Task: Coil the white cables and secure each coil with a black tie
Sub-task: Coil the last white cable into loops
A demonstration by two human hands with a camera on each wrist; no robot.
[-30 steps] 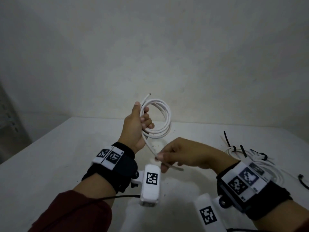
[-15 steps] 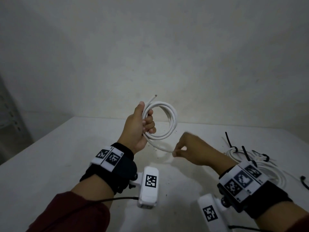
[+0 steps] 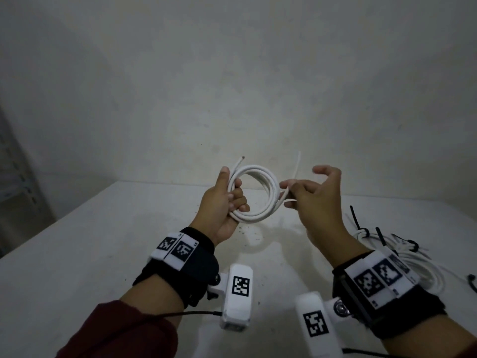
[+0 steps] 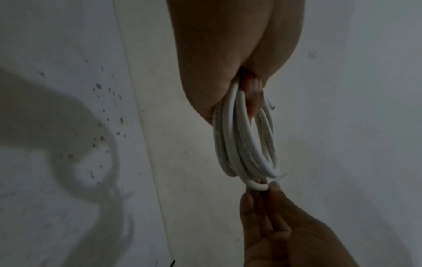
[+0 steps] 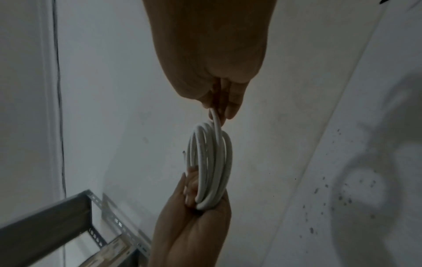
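Observation:
My left hand (image 3: 232,193) grips the white cable coil (image 3: 260,195) by its left side and holds it upright above the table; one cut end (image 3: 240,160) sticks up past the thumb. At the coil's right side my right hand (image 3: 287,193) pinches the cable's loose tail (image 3: 298,164), which points upward. The left wrist view shows the coil (image 4: 245,144) edge-on, hanging from my left hand (image 4: 228,75), with the right fingertips (image 4: 273,187) at its far end. In the right wrist view my right hand (image 5: 220,113) pinches the strand above the coil (image 5: 211,162).
Other white cable coils (image 3: 413,262) lie on the white table (image 3: 90,254) at the right, with black ties (image 3: 357,223) knotted round them. One loose black tie (image 3: 472,283) lies at the right edge. A metal shelf frame (image 5: 68,216) stands to the left, and a wall is close behind.
My right hand has risen from below the coil to its right side, carrying the loose tail up so it now points upward. My left hand keeps its grip on the coil.

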